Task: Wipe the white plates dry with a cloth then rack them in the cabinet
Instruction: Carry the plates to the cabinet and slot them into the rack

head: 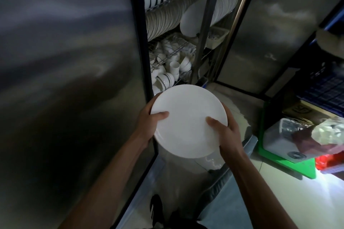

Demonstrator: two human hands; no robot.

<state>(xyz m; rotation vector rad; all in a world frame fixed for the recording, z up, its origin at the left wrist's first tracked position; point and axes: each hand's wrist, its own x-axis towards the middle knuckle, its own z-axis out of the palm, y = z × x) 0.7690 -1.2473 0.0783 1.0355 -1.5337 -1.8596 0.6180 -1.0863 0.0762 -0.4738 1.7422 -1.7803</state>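
The left hand point(149, 117) clamps the rim of the round white ceramic plate point(188, 121), thumb curled over its face; the plate, possibly a small stack since a second rim peeks out beneath, sits level before the open steel cabinet point(137, 24); the right hand point(223, 132) grasps the opposite rim likewise; no cloth shows. Racking well probably means tipping the plate on edge and sliding it beside the racked white plates point(226, 3) without knocking them. Counted: two hands, one plate surely; racked plates too many to count.
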